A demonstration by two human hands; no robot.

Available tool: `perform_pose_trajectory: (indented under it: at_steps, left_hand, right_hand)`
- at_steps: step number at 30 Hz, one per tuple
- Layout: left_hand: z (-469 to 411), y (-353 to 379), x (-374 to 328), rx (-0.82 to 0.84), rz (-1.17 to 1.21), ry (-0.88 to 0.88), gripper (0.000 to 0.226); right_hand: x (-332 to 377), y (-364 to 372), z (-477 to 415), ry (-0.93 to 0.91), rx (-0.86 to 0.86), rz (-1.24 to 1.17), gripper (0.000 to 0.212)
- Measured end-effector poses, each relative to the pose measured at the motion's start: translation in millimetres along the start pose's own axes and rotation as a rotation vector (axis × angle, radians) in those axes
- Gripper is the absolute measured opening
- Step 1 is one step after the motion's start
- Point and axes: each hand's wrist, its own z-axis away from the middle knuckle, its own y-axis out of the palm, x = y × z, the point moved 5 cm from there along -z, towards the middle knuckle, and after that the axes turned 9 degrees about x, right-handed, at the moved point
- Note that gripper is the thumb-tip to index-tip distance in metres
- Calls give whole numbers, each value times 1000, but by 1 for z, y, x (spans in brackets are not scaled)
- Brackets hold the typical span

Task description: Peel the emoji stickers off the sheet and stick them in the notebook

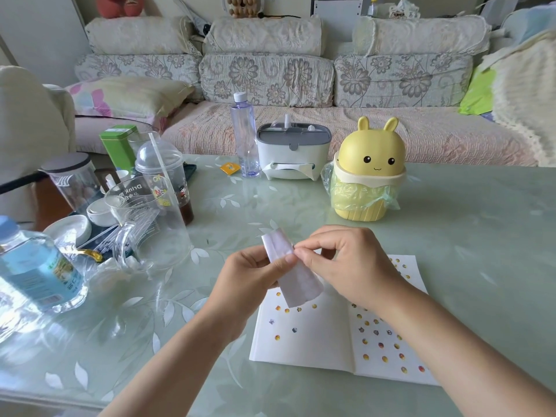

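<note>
Both hands are up over the table (451,224): the left hand (246,275) grips the sticker sheet (298,281), thumb across its blank back, and the right hand (346,263) pinches its edge near the top. The sheet is curled, its long axis running far-left to near-right, just above the open notebook (307,335), which is dotted with emoji stickers (365,341). Off left, a clear jug (150,224) reads "Drink".
</note>
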Motion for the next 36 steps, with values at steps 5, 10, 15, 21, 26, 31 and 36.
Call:
perform_pose_trajectory:
  at_steps: [5,10,15,21,26,31,36]
  left_hand:
    - [1,-3,-4,-33,-144,55,17]
    - [3,-6,-9,-53,-226,114,26]
    - [3,-3,-9,-32,-197,117,24]
    - [2,-3,-8,23,-105,46,23]
    - [-1,-10,-4,38,-102,-16,22]
    - [0,-29,-7,-149,-95,-46,17]
    - [8,-56,-8,-464,-74,-3,8]
  right_hand:
    - [3,0,0,17,57,128,12]
    - [11,5,2,-43,33,171,23]
    - [12,3,2,-12,-16,146,16]
    - [5,4,1,172,45,-119,22]
    - [2,4,-1,262,37,-252,19]
    - [-16,6,-3,402,-85,-399,15]
    - [-23,22,2,98,-20,494,11]
